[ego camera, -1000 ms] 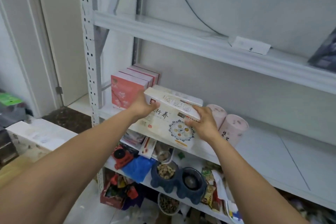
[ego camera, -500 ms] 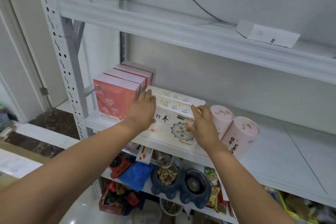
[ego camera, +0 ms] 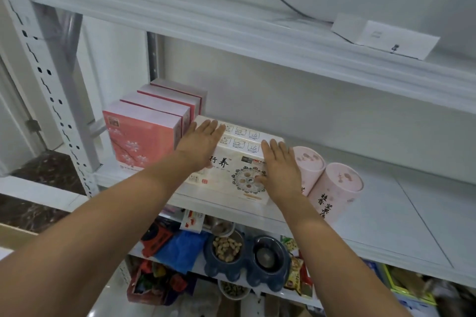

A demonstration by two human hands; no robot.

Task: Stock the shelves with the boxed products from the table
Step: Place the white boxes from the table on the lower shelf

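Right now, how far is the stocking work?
Done: four pink boxes stand at the left of the shelf. In hand: the white box lies beside them, left hand and right hand flat on it. Left: the table is out of view, so I cannot tell.

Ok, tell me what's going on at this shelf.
A person is stocking the shelf. A white box sits on it, with the left hand flat near its left end and the right hand flat near its right end, fingers straight. The box is between a row of pink boxes on its left and two pink tubes on its right. Nothing is gripped.
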